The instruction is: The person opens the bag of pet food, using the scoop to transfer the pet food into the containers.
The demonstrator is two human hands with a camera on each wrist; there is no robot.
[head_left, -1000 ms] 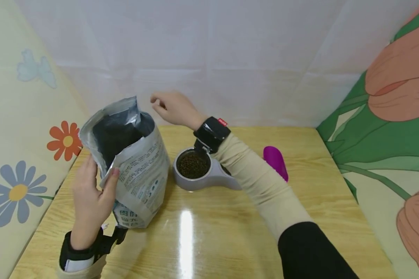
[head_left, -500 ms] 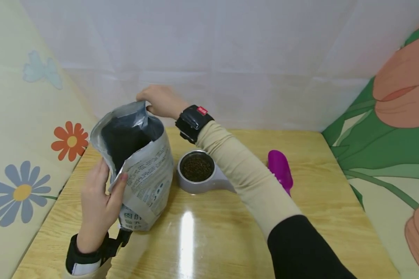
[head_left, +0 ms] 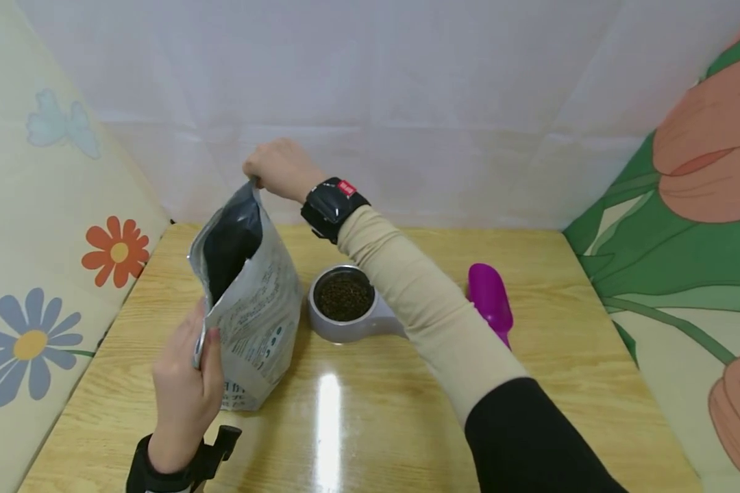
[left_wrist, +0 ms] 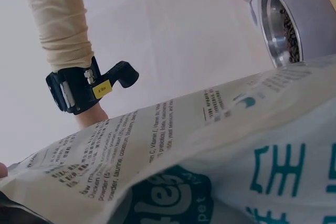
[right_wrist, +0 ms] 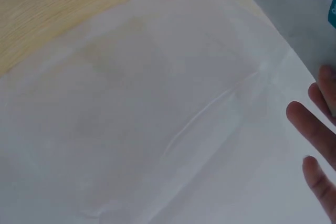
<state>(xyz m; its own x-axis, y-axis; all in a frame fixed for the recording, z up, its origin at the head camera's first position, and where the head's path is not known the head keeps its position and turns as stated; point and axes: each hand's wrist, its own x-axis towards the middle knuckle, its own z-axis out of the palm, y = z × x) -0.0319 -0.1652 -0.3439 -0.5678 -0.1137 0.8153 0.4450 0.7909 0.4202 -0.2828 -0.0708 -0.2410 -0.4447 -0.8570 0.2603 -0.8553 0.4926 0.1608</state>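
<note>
A silver-white pet food bag stands upright on the table, its dark inside showing through the narrowed mouth. My left hand pinches the near left corner of the mouth, thumb on the front and fingers behind. At the far corner of the mouth, my right hand pinches the rim. In the right wrist view some fingers spread loosely beside the bag's edge. Printed text covers the bag in the left wrist view. Right of the bag sits a grey double pet bowl holding brown kibble.
A purple scoop lies right of the bowl, partly behind the right sleeve. The wooden table meets a white cloth backdrop at the back. Flower-printed panels stand on both sides.
My right hand has moved left to the far corner of the bag and taken hold of it. The bag's mouth has narrowed, and my left hand has shifted right and lower with its corner.
</note>
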